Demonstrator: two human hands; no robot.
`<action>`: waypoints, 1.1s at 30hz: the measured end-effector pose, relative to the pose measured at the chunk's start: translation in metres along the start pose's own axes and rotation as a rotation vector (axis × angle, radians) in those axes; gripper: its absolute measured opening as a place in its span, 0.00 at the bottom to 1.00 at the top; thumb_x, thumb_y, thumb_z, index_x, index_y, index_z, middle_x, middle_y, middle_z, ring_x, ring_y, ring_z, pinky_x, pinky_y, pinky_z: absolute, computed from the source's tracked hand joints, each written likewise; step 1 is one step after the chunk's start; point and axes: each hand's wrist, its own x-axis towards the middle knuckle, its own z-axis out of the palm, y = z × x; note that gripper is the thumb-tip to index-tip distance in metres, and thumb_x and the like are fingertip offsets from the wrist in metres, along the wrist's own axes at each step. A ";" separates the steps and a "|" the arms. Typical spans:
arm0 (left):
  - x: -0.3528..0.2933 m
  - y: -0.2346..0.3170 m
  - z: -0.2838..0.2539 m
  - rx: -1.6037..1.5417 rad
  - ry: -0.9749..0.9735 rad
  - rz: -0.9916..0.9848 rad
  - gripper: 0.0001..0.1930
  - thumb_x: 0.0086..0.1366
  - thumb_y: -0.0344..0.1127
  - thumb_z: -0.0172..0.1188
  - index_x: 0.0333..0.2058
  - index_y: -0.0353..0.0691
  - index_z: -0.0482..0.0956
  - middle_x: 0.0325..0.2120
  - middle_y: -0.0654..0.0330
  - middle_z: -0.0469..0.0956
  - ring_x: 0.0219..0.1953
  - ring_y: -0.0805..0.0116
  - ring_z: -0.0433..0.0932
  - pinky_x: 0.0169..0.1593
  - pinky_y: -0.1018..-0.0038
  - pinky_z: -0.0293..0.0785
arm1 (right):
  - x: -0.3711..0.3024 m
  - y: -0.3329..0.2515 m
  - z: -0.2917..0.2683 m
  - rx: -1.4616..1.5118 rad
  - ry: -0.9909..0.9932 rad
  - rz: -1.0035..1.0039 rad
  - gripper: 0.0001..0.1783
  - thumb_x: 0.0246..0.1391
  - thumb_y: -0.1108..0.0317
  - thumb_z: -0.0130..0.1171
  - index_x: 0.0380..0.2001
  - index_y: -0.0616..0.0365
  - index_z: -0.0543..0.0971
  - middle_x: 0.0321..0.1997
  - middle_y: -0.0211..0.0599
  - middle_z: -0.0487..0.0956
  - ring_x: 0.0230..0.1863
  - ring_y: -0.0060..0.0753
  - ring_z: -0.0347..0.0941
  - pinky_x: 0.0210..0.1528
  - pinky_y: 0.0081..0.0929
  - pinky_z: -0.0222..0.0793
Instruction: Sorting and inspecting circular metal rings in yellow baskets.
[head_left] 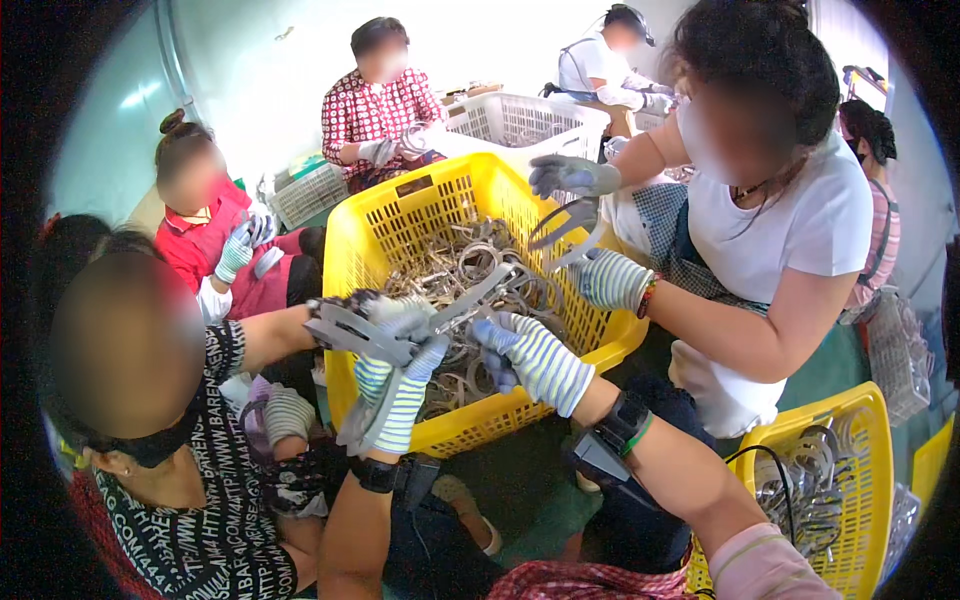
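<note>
My left hand (404,398), in a striped glove, is closed around several flat grey strips (362,335) that fan out on both sides of the palm. Between my hands a grey strip with a metal fitting (482,296) reaches up and to the right. My right hand (546,366), gloved alike, has its fingers curled in at the fitting end; its fingertips are partly hidden. Both hands are over the near side of a yellow basket (345,270). Inside lies a tangled heap of metal and grey rings (485,262).
At the right, a person in white (780,220) holds grey strips over the basket; a person in black (190,480) reaches in from the left. Another yellow basket (877,470) with rings stands at lower right. A white basket (575,122) and more seated people are behind.
</note>
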 end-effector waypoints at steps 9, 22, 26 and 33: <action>0.001 -0.002 0.001 -0.035 -0.076 -0.224 0.31 0.50 0.40 0.67 0.50 0.34 0.68 0.38 0.60 0.72 0.31 0.74 0.69 0.36 0.77 0.69 | -0.006 -0.011 -0.001 0.217 -0.201 0.105 0.25 0.59 0.45 0.45 0.35 0.60 0.73 0.13 0.22 0.62 0.11 0.18 0.54 0.14 0.16 0.51; 0.004 0.007 -0.005 -0.194 -0.102 -0.233 0.29 0.47 0.35 0.69 0.49 0.36 0.71 0.36 0.63 0.75 0.30 0.78 0.69 0.35 0.78 0.69 | -0.006 -0.013 -0.005 0.352 -0.337 0.220 0.26 0.54 0.40 0.48 0.30 0.55 0.74 0.10 0.21 0.59 0.08 0.18 0.49 0.12 0.18 0.45; 0.004 0.006 -0.006 -0.142 -0.128 -0.154 0.24 0.50 0.32 0.67 0.47 0.35 0.73 0.36 0.61 0.76 0.35 0.76 0.72 0.38 0.78 0.70 | -0.003 -0.014 -0.006 0.368 -0.302 0.256 0.24 0.58 0.44 0.44 0.30 0.55 0.74 0.08 0.20 0.55 0.07 0.19 0.49 0.11 0.19 0.45; 0.004 0.010 -0.004 -0.204 -0.150 -0.456 0.22 0.55 0.34 0.64 0.47 0.31 0.72 0.39 0.56 0.76 0.42 0.72 0.73 0.45 0.77 0.71 | 0.001 -0.008 -0.007 0.406 -0.284 0.281 0.23 0.55 0.43 0.49 0.27 0.52 0.73 0.10 0.20 0.58 0.09 0.20 0.49 0.12 0.19 0.46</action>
